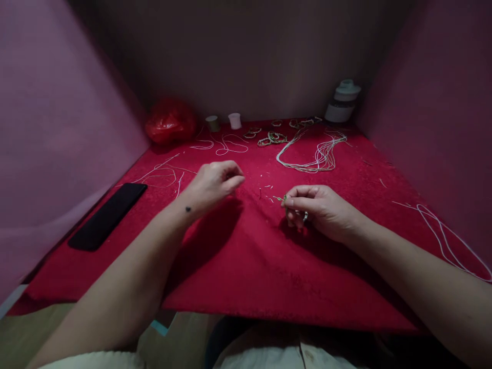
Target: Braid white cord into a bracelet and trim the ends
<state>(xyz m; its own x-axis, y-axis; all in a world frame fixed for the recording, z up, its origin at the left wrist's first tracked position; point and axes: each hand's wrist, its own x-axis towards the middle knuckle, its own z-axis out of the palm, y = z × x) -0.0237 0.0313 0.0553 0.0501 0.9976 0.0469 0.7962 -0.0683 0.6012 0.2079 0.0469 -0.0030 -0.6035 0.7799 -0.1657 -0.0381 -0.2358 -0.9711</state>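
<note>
My right hand (317, 207) pinches a small green-and-white braided cord bracelet (285, 199) between thumb and fingertips. A short green end sticks out to the left, and a pale part of the bracelet shows under the curled fingers. My left hand (217, 180) is raised over the cloth, left of the bracelet and apart from it. Its fingers are curled in with the thumb against them; whether anything is between them is hidden. Tiny white thread clippings (269, 187) lie on the red cloth between the hands.
Along the back are a red plastic bag (171, 122), two thread spools (234, 121), finished-looking braided bracelets (277, 137) and a lidded bottle (342, 102). A bundle of pale cords (323, 159) lies before them. Left is a black phone (109, 215); right, a loose cord (442, 230). Partitions flank the table.
</note>
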